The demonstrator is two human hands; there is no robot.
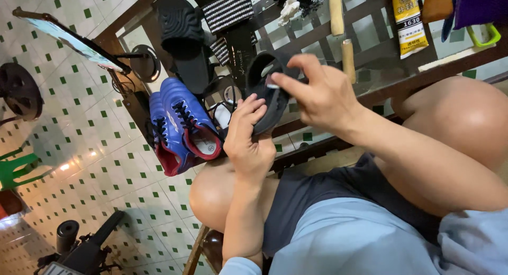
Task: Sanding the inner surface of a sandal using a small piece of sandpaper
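Pale blue cloth of the person's shirt (360, 243) fills the near edge of the view, with dark shorts (312, 195) above it and two bare knees rising on either side. From between the knees the left hand (247, 140) comes up, its fingers curled around the lower end of a black sandal (267, 95), gripping it from beneath so that the sandal stands up out of the fist. The right hand (317, 92) reaches in from the right and closes over the upper part of the same sandal, thumb and forefinger pinched on a small pale bit at the strap; what that bit is cannot be made out. So the sandal sits between the two hands, the left below and the right above, both touching it. Just beyond the left hand a pair of blue football boots (180, 124) with red lining rests on the green-and-white tiled floor (79, 148), beside a wooden frame table (370, 79). Farther off, on the table's glass top, lie another black sandal (182, 29), two pale wooden handles (341, 31) and a yellow tube (408, 21). At the far left edge stands a green plastic stool (13, 169).
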